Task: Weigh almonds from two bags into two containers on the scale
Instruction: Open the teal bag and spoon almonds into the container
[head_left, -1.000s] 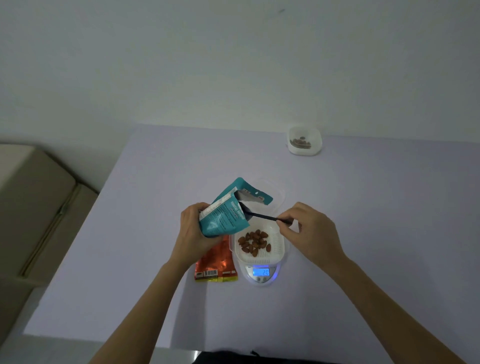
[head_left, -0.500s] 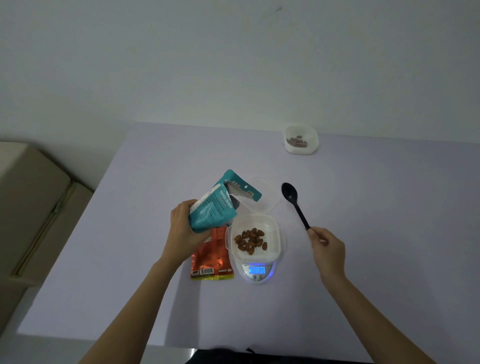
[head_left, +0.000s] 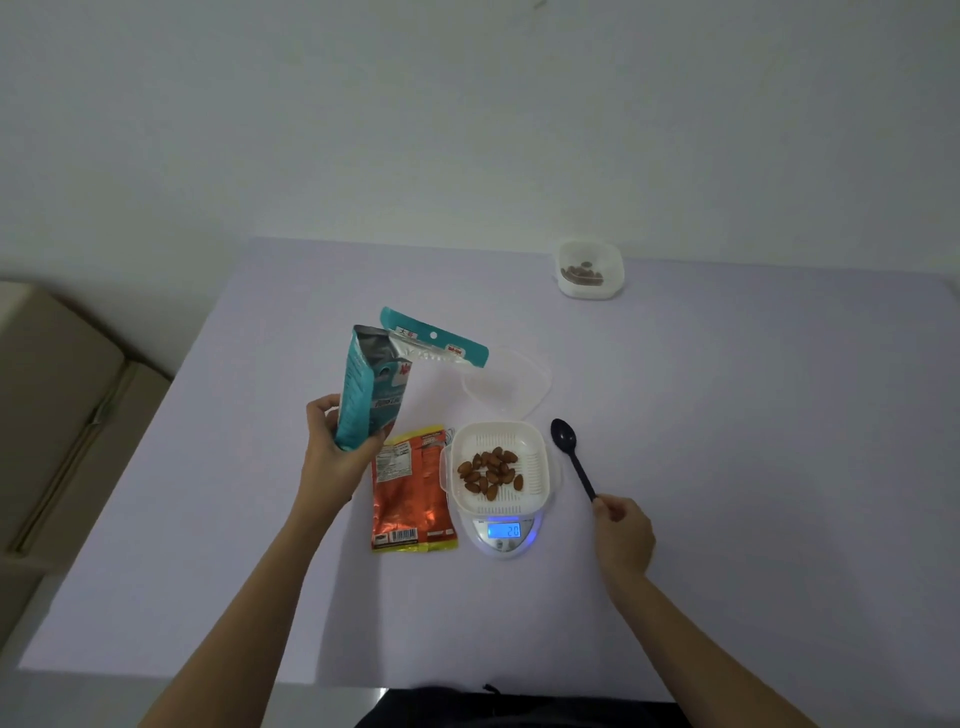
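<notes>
Lilac table (head_left: 753, 493): almonds (head_left: 491, 474) in scale container (head_left: 541, 448), far container (head_left: 616, 260).

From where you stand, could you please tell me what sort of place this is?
Probably a plain room at home or a small workroom: a lavender table stands against a blank white wall, a small digital kitchen scale sits on it, and what look like cardboard boxes stand to its left.

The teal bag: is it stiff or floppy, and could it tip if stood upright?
Probably floppy: the teal bag is thin foil, and its opened top strip hangs sideways. It likely feels light, since the left hand holds it by the base alone. Tall and narrow, it may tip.
</notes>
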